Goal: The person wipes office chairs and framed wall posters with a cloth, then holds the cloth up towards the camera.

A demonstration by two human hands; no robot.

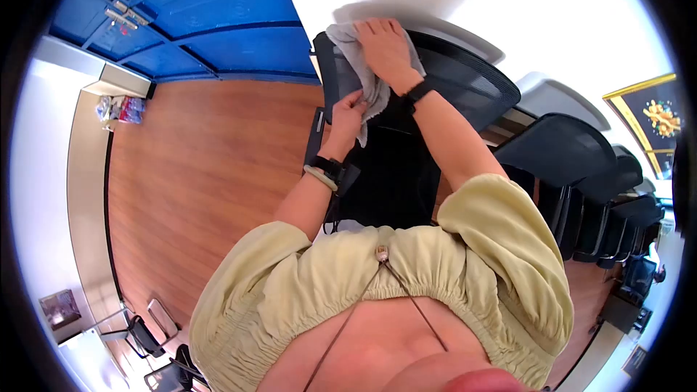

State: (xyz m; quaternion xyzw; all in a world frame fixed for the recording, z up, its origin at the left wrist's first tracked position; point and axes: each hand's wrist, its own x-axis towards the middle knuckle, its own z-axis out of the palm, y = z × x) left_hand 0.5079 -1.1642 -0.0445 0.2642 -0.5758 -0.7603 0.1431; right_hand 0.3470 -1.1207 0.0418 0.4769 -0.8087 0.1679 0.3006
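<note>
A grey cloth (pixel 348 47) is draped over the top edge of a black mesh chair back (pixel 454 76). My right hand (pixel 385 51) lies on the cloth, fingers stretched out flat and pressing it against the chair's top. Lower down, my left hand (pixel 347 122) pinches a hanging fold of the same cloth between thumb and fingers. The black seat (pixel 399 174) of the chair is below my hands, close to my body. Black bands circle both wrists, and a pale bracelet is also on the left one.
A blue double door (pixel 232 0) with a metal latch stands at the upper left. More black chairs (pixel 559 149) line the white wall to the right, below a framed picture (pixel 653 116). Wooden floor (pixel 196 167) spreads left. Small packages (pixel 123 109) sit by the left wall.
</note>
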